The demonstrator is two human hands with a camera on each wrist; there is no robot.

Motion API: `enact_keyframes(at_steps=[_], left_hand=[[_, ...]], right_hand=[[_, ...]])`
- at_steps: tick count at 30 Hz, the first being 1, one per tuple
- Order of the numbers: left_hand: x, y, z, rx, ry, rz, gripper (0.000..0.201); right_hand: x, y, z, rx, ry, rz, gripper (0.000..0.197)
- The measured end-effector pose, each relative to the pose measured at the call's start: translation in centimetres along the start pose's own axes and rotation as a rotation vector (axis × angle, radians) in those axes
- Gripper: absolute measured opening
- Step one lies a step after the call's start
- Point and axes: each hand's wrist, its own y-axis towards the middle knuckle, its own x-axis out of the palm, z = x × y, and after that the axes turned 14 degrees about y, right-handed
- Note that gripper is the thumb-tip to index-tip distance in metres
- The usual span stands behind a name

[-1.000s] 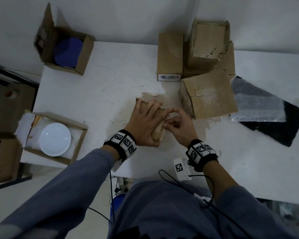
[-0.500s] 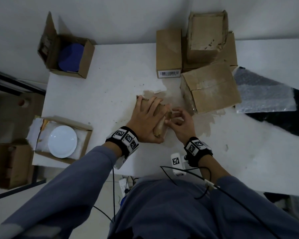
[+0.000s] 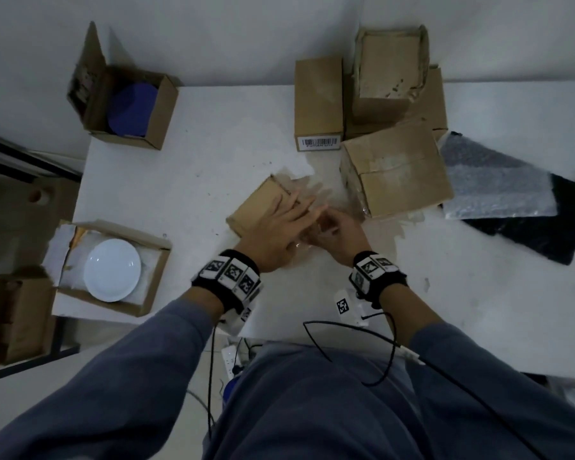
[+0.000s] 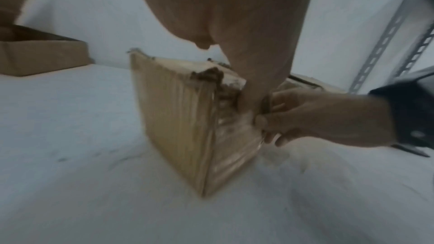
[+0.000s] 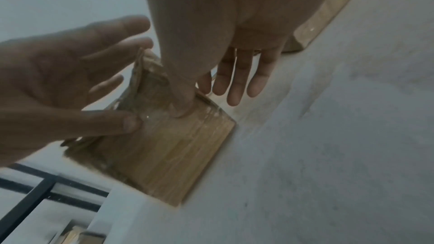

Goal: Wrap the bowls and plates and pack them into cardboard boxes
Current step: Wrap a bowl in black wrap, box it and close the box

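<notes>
A small brown cardboard box [image 3: 263, 204] stands mid-table, with glossy tape on its torn near face [image 4: 232, 136]. My left hand [image 3: 286, 224] lies over its top, fingers straight and spread, and the thumb [image 5: 126, 123] presses the taped face. My right hand [image 3: 332, 227] is at the box's right side. Its thumb [image 5: 183, 107] presses the same face, and its fingers [image 5: 234, 81] hang straight past the edge. The box [image 5: 178, 155] hides what is inside.
An open box with a blue dish [image 3: 132, 109] sits back left. Another open box holds a white plate [image 3: 112, 270] at the table's left edge. Closed boxes [image 3: 395, 171] crowd the back right. Bubble wrap [image 3: 488, 187] lies on black cloth [image 3: 551, 234].
The box has turned and shifted left, so more of its top shows beside my left hand. My right fingers, curled at its edge before, now hang straight.
</notes>
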Motion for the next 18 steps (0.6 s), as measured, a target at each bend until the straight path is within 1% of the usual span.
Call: enact_keyframes(at_steps=[1,2,3,4,5,6,7,8,9,10,13,16,18], left_hand=[[-0.2,-0.5,-0.7,0.005,0.000,0.055,0.077],[0.0,-1.1,-1.4,-0.026,0.012,0.151,0.072],[0.4,-2.0,-1.9,-0.115,0.011,0.254,0.068],[1.0,-2.8,-2.2,-0.262,-0.021,0.332,0.074],[1.8,-3.7,-2.4,-0.438,-0.137,0.371,0.091],[2.4,-4.4,-2.3,-0.591,-0.334,0.388,0.109],[3.1,-4.8,-2.1,-0.687,-0.530,0.404,0.123],[3.5,-4.7,-1.9,-0.713,-0.674,0.412,0.131],[4.1,-4.8,-1.8,-0.714,-0.748,0.409,0.134],[4.4,-4.8,-1.9,-0.710,-0.782,0.404,0.134],[5.5,-4.7,-2.1,-0.718,-0.845,0.402,0.132],[6.5,-4.5,-1.9,-0.751,-0.928,0.444,0.135],[7.2,-4.1,-1.5,-0.829,-0.991,0.463,0.140]], right_hand=[[0.6,-0.2,-0.2,-0.020,-0.058,0.008,0.044],[1.1,-0.3,-0.4,-0.040,-0.107,0.023,0.041],[1.7,-0.5,-0.8,-0.065,-0.132,0.040,0.041],[2.1,-0.4,-1.1,-0.091,-0.119,0.048,0.047],[2.3,-0.3,-1.7,-0.110,-0.084,0.042,0.062],[2.5,-0.1,-2.2,-0.126,-0.051,0.029,0.082],[2.5,0.4,-2.5,-0.150,-0.043,0.007,0.098],[2.3,0.6,-2.9,-0.182,-0.040,-0.010,0.108],[2.2,1.0,-3.1,-0.208,-0.054,-0.046,0.114],[2.2,1.2,-3.1,-0.218,-0.078,-0.087,0.115],[2.4,1.6,-2.7,-0.221,-0.174,-0.141,0.106],[2.9,1.6,-2.1,-0.229,-0.165,-0.089,0.099],[3.1,1.5,-1.7,-0.222,-0.145,-0.068,0.088]])
